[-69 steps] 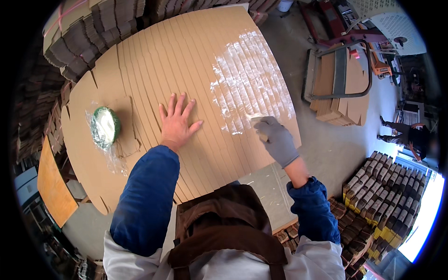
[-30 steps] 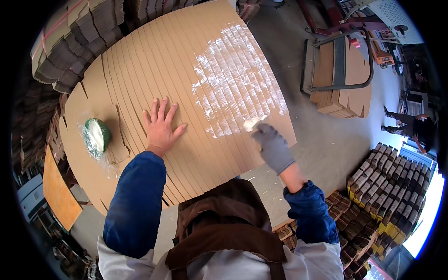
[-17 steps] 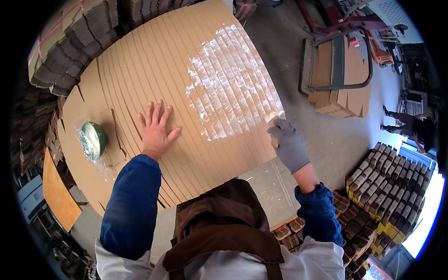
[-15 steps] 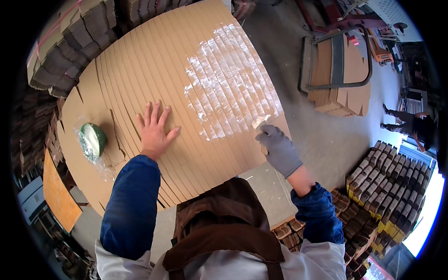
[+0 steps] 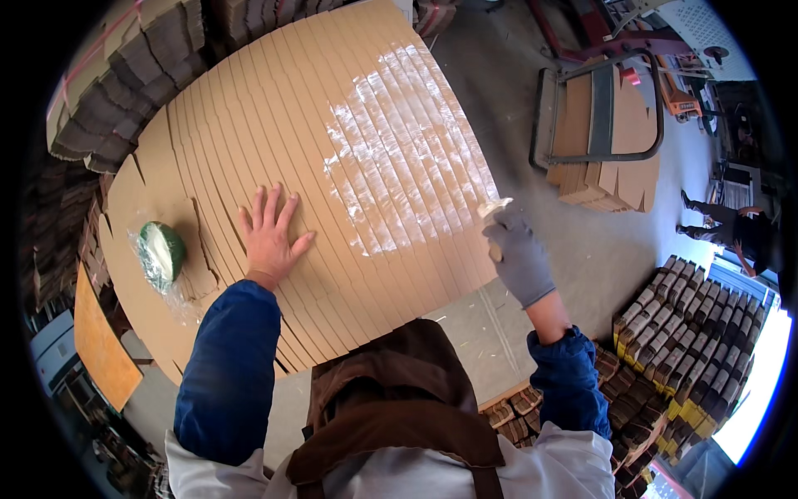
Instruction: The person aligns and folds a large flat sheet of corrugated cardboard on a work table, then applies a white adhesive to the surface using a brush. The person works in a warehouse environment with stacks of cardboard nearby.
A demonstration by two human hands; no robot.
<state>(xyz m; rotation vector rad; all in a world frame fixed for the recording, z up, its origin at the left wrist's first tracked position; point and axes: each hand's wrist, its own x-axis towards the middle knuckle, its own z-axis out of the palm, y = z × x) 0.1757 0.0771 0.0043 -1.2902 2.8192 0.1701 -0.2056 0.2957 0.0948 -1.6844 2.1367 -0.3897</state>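
Observation:
Overlapping cardboard sheets (image 5: 249, 108) fan out in front of me, with white glue (image 5: 407, 150) smeared in streaks over their edges at the right. My left hand (image 5: 274, 239) lies flat on the cardboard, bare, fingers spread. In a grey glove, my right hand (image 5: 521, 258) is closed around a brush (image 5: 495, 206) whose white-coated tip points up, just off the right edge of the cardboard. Left of my left hand sits a green bowl (image 5: 160, 251) of white paste, with clear plastic about it, on a torn cardboard piece (image 5: 195, 254).
Cardboard stacks (image 5: 158, 58) rise behind at the left. On the right stand a cart (image 5: 597, 125) loaded with cardboard and bundled piles (image 5: 690, 333). Another person (image 5: 723, 220) is at the far right. An orange-brown board (image 5: 104, 341) leans at the left.
My right hand has moved right with the brush, from over the glued edges to just past the cardboard's right side. My left hand stays flat in its place.

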